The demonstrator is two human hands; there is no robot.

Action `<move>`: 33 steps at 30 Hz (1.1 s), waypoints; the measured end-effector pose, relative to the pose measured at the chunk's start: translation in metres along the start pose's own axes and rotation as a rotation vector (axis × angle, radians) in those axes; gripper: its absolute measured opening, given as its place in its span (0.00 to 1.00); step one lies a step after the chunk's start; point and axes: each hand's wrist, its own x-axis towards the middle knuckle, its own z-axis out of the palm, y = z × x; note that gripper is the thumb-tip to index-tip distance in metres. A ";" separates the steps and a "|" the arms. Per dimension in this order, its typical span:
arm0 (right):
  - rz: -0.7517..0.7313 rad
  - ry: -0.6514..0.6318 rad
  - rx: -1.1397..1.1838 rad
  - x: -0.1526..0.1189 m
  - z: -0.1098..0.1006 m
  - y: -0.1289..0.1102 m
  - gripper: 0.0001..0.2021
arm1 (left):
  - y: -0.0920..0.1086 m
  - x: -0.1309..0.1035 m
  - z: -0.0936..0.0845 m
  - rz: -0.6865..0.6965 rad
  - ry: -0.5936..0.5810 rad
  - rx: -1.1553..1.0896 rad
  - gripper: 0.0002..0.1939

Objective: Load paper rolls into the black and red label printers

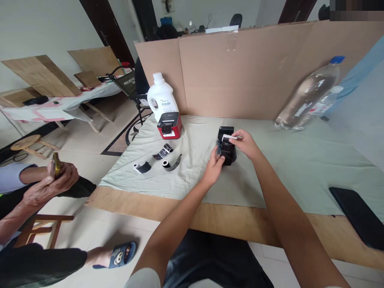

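A small black device [228, 159] with its lid [226, 131] raised stands on the cloth-covered table. My left hand [214, 165] grips its left side and front edge, fingers closed around it. Between the thumb and fingers of my right hand [244, 143] is the end of a white strip [230, 137] at the top of the device. Dark label film lies over the device's front. To the left lie three small rolls of dark labels: an upper one [163, 151], a left one [143, 167] and a right one [172, 164].
A red and black printer [170, 125] stands before a white jug [163, 96]. Cardboard [234, 76] lines the back. A large bottle [312, 94] leans at right; a black phone [360, 214] lies at the front right. Another person's hands [51, 186] hold something at far left.
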 end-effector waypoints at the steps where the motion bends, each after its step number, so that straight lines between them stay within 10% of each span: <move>1: -0.011 0.004 -0.027 0.007 0.001 0.005 0.15 | -0.005 -0.001 0.001 -0.011 -0.012 -0.009 0.37; 9: -0.083 -0.026 -0.132 0.033 0.013 0.039 0.07 | -0.029 0.000 0.009 -0.078 -0.108 -0.023 0.46; 33: -0.015 0.059 -0.621 0.032 0.022 0.063 0.09 | -0.029 -0.007 0.004 -0.019 -0.077 0.165 0.30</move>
